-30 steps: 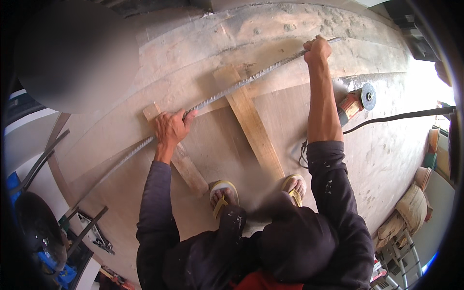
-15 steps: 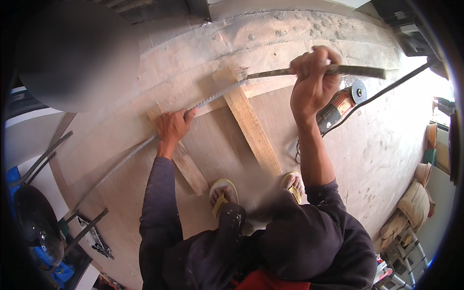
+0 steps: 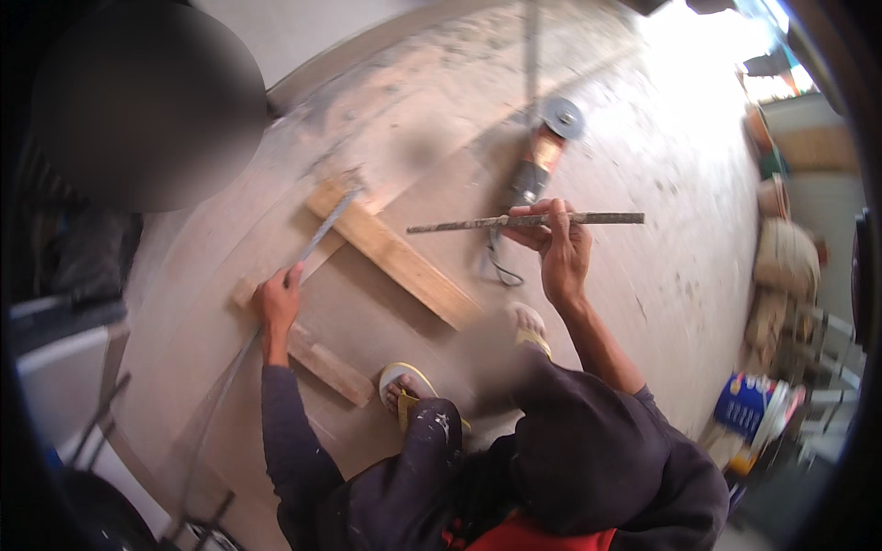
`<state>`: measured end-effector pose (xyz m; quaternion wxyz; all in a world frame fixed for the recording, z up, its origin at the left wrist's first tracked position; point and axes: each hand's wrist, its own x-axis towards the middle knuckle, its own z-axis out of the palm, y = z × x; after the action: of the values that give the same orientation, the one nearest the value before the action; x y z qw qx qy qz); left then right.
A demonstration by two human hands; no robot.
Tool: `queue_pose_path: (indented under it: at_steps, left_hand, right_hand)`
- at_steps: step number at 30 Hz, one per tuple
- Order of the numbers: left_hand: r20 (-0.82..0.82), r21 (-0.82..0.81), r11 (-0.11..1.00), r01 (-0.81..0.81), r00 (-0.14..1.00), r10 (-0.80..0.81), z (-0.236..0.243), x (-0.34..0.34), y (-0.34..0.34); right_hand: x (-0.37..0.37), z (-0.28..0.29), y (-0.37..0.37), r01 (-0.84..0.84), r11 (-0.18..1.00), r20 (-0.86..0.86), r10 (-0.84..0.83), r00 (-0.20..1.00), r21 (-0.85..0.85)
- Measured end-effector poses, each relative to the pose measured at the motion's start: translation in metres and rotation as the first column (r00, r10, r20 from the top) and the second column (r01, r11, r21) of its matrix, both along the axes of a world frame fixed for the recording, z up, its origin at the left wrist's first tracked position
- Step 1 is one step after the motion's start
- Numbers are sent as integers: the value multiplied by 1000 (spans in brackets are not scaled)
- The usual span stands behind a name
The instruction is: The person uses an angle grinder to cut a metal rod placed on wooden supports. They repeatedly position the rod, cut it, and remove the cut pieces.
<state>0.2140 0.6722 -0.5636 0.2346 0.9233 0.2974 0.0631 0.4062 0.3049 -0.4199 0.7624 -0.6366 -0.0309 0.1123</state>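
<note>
My left hand point(image 3: 277, 298) is closed around a long, thin ribbed steel rod point(image 3: 323, 231). Its far end rests over a thick wooden plank point(image 3: 409, 266), and the rest runs back to the lower left past a shorter wooden block point(image 3: 333, 372). On the right, my right hand point(image 3: 562, 248) grips a dark, narrow metal bar point(image 3: 611, 219) near its middle, fingers wrapped round it. The bar is held roughly level above the floor, apart from the rod. Just beyond that hand an angle grinder point(image 3: 540, 165) with a grey disc lies on the floor.
My sandalled feet are close to the two wood pieces. The grinder's cord point(image 3: 501, 266) loops near my right hand. A blue bucket point(image 3: 746, 404), a full sack point(image 3: 785, 257) and a grey ladder point(image 3: 831, 358) stand along the right. Dark metal legs point(image 3: 101, 418) stick out at left.
The metal bar in my right hand has come away from the rod's far end and moved lower and nearer me. My left hand still holds the rod. The view has turned toward the right.
</note>
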Motion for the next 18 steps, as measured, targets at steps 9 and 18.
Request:
queue_pose_path:
  at_steps: [9, 18]
  left_hand:
    - [28, -284, 941, 186, 982, -186, -5, 26, -38]
    - [-326, -110, 979, 171, 924, -198, -40, 67, 41]
  right_hand:
    - [-92, 17, -148, 506, 849, -260, -528, 808, -152]
    - [-199, -23, -265, 972, 202, -437, -868, 235, 122]
